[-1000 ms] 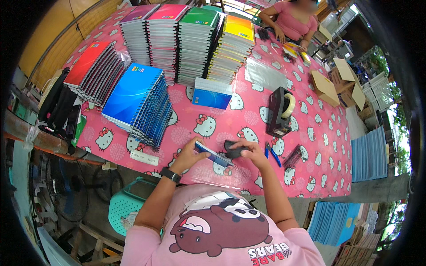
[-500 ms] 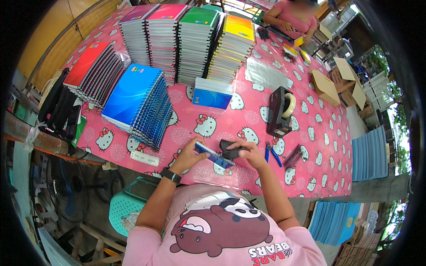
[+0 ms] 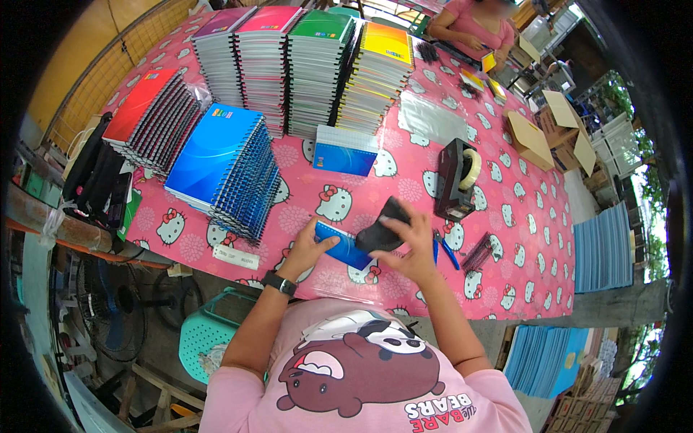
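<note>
We grip a small blue notebook between our hands: our left hand closes on its near-left edge, while our right hand clasps a black tool pressed onto the notebook's right end, just before a tape dispenser

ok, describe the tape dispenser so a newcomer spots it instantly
On the pink cartoon-cat tablecloth, look just beyond the person's right hand. The tape dispenser stands there alone: a black block holding a pale roll, unlike the colourful spiral notebooks stacked farther back.
</note>
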{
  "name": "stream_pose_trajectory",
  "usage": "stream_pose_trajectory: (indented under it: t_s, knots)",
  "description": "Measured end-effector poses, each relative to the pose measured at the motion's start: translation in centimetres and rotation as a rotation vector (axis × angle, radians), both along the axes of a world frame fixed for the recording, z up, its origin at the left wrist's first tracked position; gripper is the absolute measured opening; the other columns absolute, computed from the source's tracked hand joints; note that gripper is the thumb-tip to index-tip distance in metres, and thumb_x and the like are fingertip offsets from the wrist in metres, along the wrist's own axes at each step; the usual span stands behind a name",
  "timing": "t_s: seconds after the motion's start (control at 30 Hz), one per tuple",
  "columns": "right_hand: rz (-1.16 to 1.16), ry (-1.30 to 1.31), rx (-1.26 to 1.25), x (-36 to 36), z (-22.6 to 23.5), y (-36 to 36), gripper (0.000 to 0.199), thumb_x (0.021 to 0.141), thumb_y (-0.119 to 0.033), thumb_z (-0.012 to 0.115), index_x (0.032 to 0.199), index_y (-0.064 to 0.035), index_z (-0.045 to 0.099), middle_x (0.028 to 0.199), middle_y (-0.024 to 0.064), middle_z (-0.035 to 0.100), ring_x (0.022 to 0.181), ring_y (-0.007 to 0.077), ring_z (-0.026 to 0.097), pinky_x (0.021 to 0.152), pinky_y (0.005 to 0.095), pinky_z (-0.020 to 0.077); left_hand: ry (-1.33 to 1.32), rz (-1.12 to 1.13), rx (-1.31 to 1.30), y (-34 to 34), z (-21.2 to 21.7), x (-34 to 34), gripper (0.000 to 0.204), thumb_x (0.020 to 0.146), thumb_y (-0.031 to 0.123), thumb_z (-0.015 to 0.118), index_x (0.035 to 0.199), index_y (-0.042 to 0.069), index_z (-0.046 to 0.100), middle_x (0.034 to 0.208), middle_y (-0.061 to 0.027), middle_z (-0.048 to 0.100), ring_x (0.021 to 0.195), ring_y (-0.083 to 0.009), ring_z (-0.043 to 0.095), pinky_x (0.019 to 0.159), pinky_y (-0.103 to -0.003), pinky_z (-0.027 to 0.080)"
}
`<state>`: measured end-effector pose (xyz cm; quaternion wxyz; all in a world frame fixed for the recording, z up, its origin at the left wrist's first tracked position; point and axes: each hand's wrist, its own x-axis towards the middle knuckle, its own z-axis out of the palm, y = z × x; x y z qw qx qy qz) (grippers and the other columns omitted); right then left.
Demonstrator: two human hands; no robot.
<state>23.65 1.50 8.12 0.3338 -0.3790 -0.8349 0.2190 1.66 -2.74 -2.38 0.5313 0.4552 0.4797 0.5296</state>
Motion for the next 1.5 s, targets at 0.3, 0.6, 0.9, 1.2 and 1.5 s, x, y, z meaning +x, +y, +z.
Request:
stream_pose_trajectory:
  t_s: [0.3,0.6,0.9,1.2,1.5]
  knots:
    - [0.149,-0.138,0.187,-0.7,0.1,-1.1,0.059,0.052,-0.028,0.082,0.105,-0.0118,0.061,0.128,0.0177,0.043,0.110,0.0357,0.046,0.091,0.0463,0.0354,-0.012,-0.043,0.062,0.3,-0.1,-0.1,0.032,0.079,0.021,0.069,0.100,0.006,0.050,0.084,-0.0001,0.054,0.078,-0.0091,0.050,0.072,-0.024,0.042]
    - [0.041,0.051,-0.353,1.2,0.8,0.1,0.052,0.062,-0.031,0.077,0.109,-0.0128,0.063,0.124,0.0172,0.049,0.113,0.0311,0.046,0.098,0.0411,0.0326,0.101,-0.055,0.231,-0.1,1.6,-1.2,0.039,0.070,0.011,0.076,0.101,0.007,0.053,0.088,0.0005,0.052,0.082,-0.0102,0.048,0.077,-0.025,0.040]
    - [0.259,0.187,-0.929,2.0,-3.0,-0.3,0.044,0.077,-0.037,0.063,0.108,-0.0047,0.064,0.119,0.0133,0.055,0.109,0.0219,0.050,0.096,0.0328,0.0359,0.037,-0.053,0.038,-1.0,1.2,-0.1,0.035,0.062,-0.001,0.076,0.091,0.006,0.058,0.084,0.0007,0.055,0.079,-0.0091,0.052,0.069,-0.023,0.042]
    - [0.203,0.141,-0.841,0.7,-3.0,1.1,0.052,0.073,-0.043,0.066,0.101,0.0013,0.066,0.113,0.0163,0.058,0.107,0.0242,0.053,0.096,0.0346,0.0355,-0.011,-0.158,0.000,-0.6,1.4,-0.8,0.024,0.063,-0.002,0.075,0.078,0.005,0.059,0.079,0.0010,0.057,0.073,-0.0088,0.052,0.068,-0.024,0.042]
    - [-0.012,0.048,-0.419,1.8,-4.2,2.1,0.047,0.067,-0.034,0.074,0.103,-0.0055,0.065,0.120,0.0159,0.053,0.109,0.0298,0.049,0.093,0.0394,0.0387,0.073,-0.169,0.105,-0.4,1.0,-0.8,0.023,0.065,0.004,0.076,0.082,0.004,0.061,0.076,0.0006,0.058,0.073,-0.0094,0.054,0.066,-0.024,0.044]
